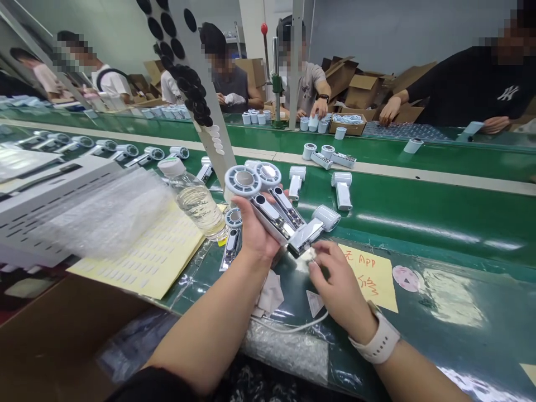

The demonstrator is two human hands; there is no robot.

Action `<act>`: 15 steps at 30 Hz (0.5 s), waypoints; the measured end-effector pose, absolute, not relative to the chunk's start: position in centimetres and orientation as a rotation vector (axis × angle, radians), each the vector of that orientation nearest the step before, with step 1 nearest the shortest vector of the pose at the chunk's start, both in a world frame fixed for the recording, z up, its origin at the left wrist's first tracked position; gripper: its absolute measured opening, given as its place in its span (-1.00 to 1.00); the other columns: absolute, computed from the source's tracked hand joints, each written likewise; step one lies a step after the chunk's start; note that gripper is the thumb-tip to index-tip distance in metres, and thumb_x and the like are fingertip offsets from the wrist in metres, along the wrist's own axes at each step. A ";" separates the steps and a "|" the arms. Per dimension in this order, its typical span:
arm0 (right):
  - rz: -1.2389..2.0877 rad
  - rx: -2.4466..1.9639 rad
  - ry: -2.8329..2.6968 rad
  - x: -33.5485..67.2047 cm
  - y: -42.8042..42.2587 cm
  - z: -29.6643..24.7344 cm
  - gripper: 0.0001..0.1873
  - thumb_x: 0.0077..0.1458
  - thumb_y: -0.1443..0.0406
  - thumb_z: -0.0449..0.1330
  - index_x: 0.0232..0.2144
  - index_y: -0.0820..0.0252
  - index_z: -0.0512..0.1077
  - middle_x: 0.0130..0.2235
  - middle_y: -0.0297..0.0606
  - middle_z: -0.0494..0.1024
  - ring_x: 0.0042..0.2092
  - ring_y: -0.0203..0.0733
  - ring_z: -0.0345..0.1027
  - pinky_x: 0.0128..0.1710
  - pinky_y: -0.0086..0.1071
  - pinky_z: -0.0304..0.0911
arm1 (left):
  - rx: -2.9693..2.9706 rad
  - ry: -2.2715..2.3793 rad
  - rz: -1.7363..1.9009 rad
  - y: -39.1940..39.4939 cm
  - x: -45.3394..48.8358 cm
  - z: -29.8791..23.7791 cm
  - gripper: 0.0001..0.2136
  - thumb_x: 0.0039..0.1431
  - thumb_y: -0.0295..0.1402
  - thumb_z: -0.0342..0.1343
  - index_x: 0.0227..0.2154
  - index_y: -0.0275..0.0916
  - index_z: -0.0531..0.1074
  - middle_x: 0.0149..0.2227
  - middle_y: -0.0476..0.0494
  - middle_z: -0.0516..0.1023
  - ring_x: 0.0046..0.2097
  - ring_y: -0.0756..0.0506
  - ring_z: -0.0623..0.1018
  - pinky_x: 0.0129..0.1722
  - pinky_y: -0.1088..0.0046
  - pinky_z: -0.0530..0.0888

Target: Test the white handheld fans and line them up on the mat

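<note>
My left hand is closed around two light-blue and silver handheld fans, a nearer fan and a second fan beside it, round heads up. Another fan lies across their lower ends, its head pointing right; whether my left hand supports it I cannot tell. At that fan's handle end, my right hand pinches a small white cable plug. A white cable curves over the bench below. One more fan lies left of my left wrist.
A bottle of clear liquid stands by yellow sticker sheets and bubble wrap. Several fans lie on the green conveyor. A yellow note is right of my hand. A slanted post rises ahead; co-workers sit across.
</note>
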State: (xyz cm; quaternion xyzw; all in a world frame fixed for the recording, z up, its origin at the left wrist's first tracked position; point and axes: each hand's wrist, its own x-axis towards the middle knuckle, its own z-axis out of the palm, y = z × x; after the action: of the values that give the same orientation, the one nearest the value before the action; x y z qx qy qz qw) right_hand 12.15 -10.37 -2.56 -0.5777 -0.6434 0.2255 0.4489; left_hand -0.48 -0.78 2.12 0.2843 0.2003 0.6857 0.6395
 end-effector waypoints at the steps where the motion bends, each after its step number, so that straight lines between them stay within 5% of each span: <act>1: 0.410 -1.474 -1.663 11.7 -10.4 -2.8 -0.84 0.16 0.37 0.06 -0.30 0.22 0.46 0.02 0.10 0.42 0.08 0.20 0.29 0.05 0.13 0.24 | 0.638 0.443 1.551 -0.8 -0.5 2.2 -0.37 -0.12 0.37 0.10 -0.61 -0.21 0.38 -0.29 -0.13 0.63 -0.14 -0.19 0.63 -0.14 0.30 0.56; 4: 0.191 -1.413 -1.972 9.7 -10.9 -3.5 -0.59 0.10 0.43 0.15 0.03 0.35 0.45 0.06 0.16 0.45 0.14 0.26 0.24 0.14 0.19 0.20 | 0.654 0.401 1.407 -1.5 -0.2 2.5 -0.37 -0.13 0.38 0.09 -0.61 -0.20 0.37 -0.26 -0.17 0.63 -0.08 -0.25 0.62 -0.11 0.23 0.56; 10: 0.370 -1.204 -2.184 8.6 -11.2 -3.8 -0.83 0.11 0.45 0.23 -0.39 0.14 0.60 -0.18 -0.09 0.62 -0.06 0.07 0.43 -0.04 -0.08 0.38 | 0.718 0.372 1.205 -3.1 0.7 2.2 -0.34 -0.17 0.42 0.07 -0.62 -0.19 0.35 -0.22 -0.26 0.61 0.02 -0.36 0.58 -0.10 0.12 0.58; 15: 0.644 -1.406 -1.463 14.7 -8.7 -3.2 -0.78 0.13 0.38 0.13 -0.36 0.14 0.59 -0.30 -0.18 0.63 -0.24 -0.01 0.47 -0.18 -0.11 0.36 | 0.714 0.343 1.085 -3.1 0.7 2.1 -0.34 -0.26 0.40 0.16 -0.62 -0.22 0.38 -0.19 -0.25 0.62 -0.01 -0.35 0.59 -0.10 0.12 0.58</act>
State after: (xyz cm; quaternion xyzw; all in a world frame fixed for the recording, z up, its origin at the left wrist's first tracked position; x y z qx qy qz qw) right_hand 14.67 -8.71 -3.22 -0.5775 -0.6010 0.2645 0.4850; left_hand 0.66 -3.05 2.10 0.3309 0.1590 0.5024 0.7828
